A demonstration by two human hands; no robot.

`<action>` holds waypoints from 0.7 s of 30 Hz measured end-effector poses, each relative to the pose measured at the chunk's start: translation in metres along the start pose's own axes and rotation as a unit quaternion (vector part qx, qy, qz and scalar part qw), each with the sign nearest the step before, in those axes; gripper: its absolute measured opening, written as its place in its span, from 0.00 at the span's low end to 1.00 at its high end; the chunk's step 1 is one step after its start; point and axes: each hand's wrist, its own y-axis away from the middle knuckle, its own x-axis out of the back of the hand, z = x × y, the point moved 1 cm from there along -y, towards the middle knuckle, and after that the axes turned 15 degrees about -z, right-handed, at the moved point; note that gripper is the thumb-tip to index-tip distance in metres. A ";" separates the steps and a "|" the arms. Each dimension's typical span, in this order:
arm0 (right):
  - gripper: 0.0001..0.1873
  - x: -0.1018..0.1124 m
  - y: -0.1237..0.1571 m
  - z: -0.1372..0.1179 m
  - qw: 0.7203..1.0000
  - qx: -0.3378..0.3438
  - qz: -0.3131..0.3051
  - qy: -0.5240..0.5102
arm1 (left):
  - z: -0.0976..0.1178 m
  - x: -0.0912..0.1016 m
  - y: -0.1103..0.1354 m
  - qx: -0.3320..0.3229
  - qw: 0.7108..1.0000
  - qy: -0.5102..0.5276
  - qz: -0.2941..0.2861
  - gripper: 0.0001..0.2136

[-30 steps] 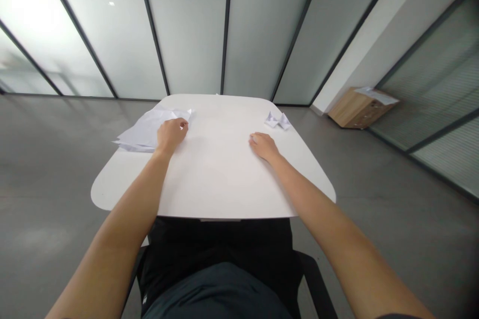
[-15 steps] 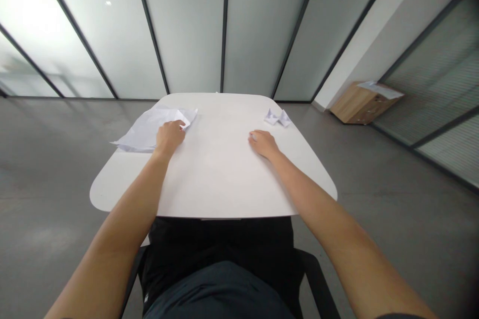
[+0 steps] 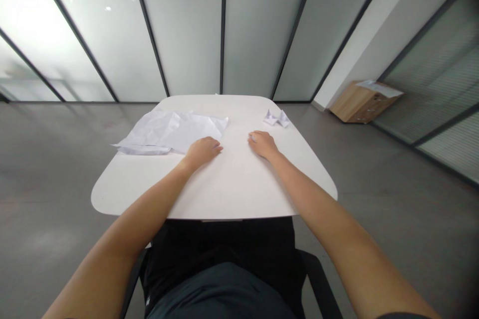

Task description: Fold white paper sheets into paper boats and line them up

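My left hand (image 3: 202, 151) pinches the near edge of a creased white sheet of paper (image 3: 194, 127), which lies partly off a pile of white papers (image 3: 144, 135) at the table's left side. My right hand (image 3: 263, 143) rests on the white table (image 3: 224, 184) with its fingers curled loosely down; nothing shows in it. Two small folded paper pieces (image 3: 277, 118) lie at the far right of the table, just beyond my right hand.
The table is white with rounded corners and stands on a grey floor. Frosted glass panels with dark frames rise behind it. A low wooden cabinet (image 3: 355, 103) with paper on top stands at the right by the wall. My dark-clothed lap and a chair show below.
My left hand has moved right, toward the table's middle, drawing one sheet off the paper pile with it. My right hand has stayed in place.
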 end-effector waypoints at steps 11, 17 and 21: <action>0.22 -0.007 -0.008 -0.015 0.983 0.176 0.015 -0.060 | 0.031 -0.008 0.002 -0.258 0.965 0.038 -0.008 0.17; 0.23 -0.008 -0.010 -0.017 0.981 0.187 -0.033 -0.028 | 0.034 -0.002 0.005 -0.300 0.951 0.069 -0.025 0.15; 0.24 -0.007 -0.010 -0.014 0.977 0.208 -0.041 -0.029 | 0.015 0.004 0.002 -0.259 0.962 0.079 -0.029 0.16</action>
